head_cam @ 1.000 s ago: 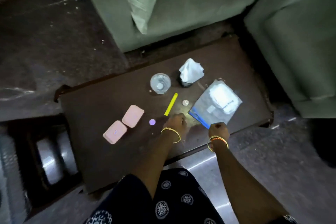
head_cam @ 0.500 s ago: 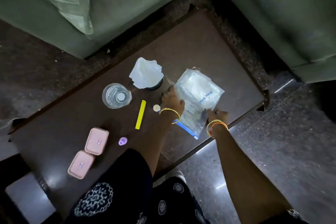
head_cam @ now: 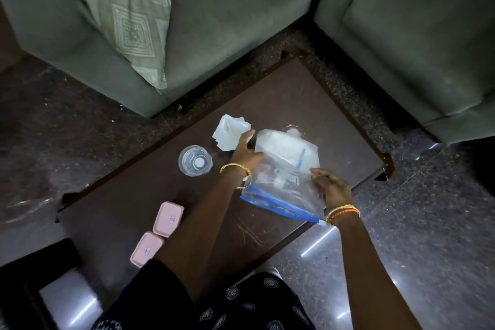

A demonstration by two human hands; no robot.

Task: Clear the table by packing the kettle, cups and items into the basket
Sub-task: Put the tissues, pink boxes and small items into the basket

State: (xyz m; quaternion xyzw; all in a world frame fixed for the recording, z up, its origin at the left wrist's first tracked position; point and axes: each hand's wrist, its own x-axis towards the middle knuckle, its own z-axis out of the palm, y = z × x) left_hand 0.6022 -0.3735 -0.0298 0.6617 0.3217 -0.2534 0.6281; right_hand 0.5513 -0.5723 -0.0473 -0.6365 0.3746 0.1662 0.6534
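Dark low table [head_cam: 308,104] stood between green sofas. Right hand [head_cam: 332,185] fingers pinched clear zip bag [head_cam: 284,169] at near edge; left hand [head_cam: 247,154] fingers lay spread, seemingly against bag's left side. Beyond left fingertips: crumpled tissue [head_cam: 230,130]; left of wrist, glass cup [head_cam: 195,160]. Risk: slack plastic slipping, wrist toppling cup. Basket unseen.

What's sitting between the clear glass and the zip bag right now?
In the head view, the left hand and its wrist cross between the clear glass and the zip bag, fingers reaching toward the crumpled tissue.
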